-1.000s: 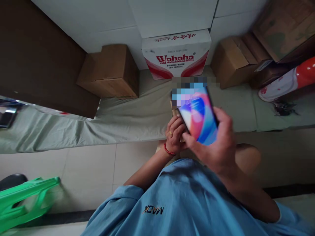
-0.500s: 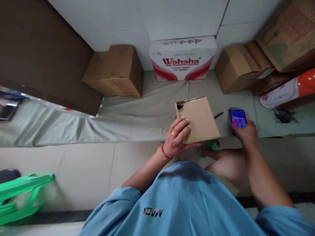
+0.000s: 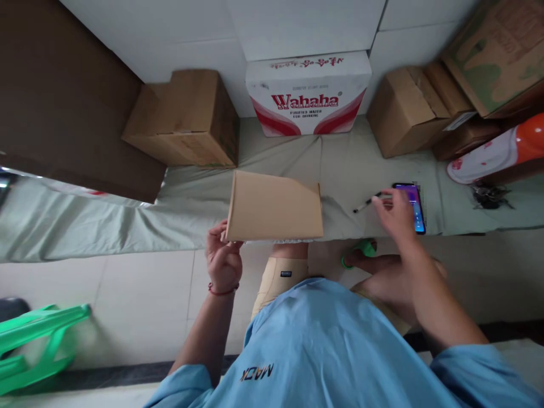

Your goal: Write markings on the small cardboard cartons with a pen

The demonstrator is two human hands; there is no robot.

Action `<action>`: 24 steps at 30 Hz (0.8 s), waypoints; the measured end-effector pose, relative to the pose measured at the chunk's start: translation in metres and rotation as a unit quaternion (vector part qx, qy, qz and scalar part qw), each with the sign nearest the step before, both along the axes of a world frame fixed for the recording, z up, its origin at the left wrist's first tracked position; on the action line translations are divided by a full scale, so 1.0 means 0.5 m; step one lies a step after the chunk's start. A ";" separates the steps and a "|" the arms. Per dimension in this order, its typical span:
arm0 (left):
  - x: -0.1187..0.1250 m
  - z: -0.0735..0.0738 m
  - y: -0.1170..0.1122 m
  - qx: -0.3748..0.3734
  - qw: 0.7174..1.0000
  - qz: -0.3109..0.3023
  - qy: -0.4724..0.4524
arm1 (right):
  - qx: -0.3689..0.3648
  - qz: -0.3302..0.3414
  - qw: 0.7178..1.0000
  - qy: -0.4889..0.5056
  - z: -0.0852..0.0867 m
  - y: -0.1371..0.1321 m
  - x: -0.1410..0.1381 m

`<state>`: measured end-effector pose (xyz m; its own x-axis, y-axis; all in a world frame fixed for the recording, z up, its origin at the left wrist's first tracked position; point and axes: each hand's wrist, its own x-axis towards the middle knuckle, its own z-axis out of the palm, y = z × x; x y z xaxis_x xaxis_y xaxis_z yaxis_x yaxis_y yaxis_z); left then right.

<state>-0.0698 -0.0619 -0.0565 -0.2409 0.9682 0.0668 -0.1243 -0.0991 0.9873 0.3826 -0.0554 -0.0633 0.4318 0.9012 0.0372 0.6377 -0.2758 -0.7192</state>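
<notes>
Head view: where are the hands?

"Well apart. Left hand (image 3: 224, 260), red cord at the wrist, is clamped on the near left corner of a plain cardboard box (image 3: 276, 208). Right hand (image 3: 395, 215) is off to the other side, its fingertips at the upper end of a pen (image 3: 364, 204). Cannot tell whether they have closed on it; some blur there."

"And the box itself?"

"At the front edge of the table, over the pale green cloth (image 3: 342, 156), a broad bare face turned to the wearer. Pen between box and phone (image 3: 419, 212). Phone lies screen up, lit, partly behind the right hand."

"Behind those?"

"White and red Wahaha carton (image 3: 308, 99) against the wall, roughly centred. Brown carton (image 3: 182, 122) to its left. More brown boxes (image 3: 408, 113) to its right, beside an orange and white object (image 3: 495, 150)."
</notes>
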 end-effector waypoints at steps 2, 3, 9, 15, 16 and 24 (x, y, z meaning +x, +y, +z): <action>-0.006 -0.001 0.004 -0.085 0.992 0.003 -0.092 | -0.021 0.072 0.976 0.203 -0.004 0.029 -0.081; -0.007 0.001 0.007 -0.124 0.985 0.001 -0.119 | -0.040 0.107 0.952 0.286 -0.007 0.041 -0.122; -0.008 0.011 0.028 -0.223 0.969 -0.023 -0.107 | -0.082 0.230 0.868 0.431 -0.012 0.055 -0.271; 0.016 0.001 0.029 -0.172 0.975 -0.087 -0.113 | -0.106 0.219 0.854 0.461 0.017 0.009 -0.238; 0.026 0.000 0.030 -0.158 0.975 -0.115 -0.102 | -0.104 0.205 0.856 0.463 0.022 -0.001 -0.224; 0.105 -0.029 0.065 -0.015 0.969 -0.239 0.053 | -0.066 0.120 0.917 0.375 0.103 -0.050 -0.093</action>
<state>-0.0175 -0.0293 -0.0711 0.2432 0.9693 0.0363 -0.0461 -0.0258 0.9986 0.3361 -0.0804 -0.0120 0.0797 0.9488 -0.3056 0.0307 -0.3088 -0.9506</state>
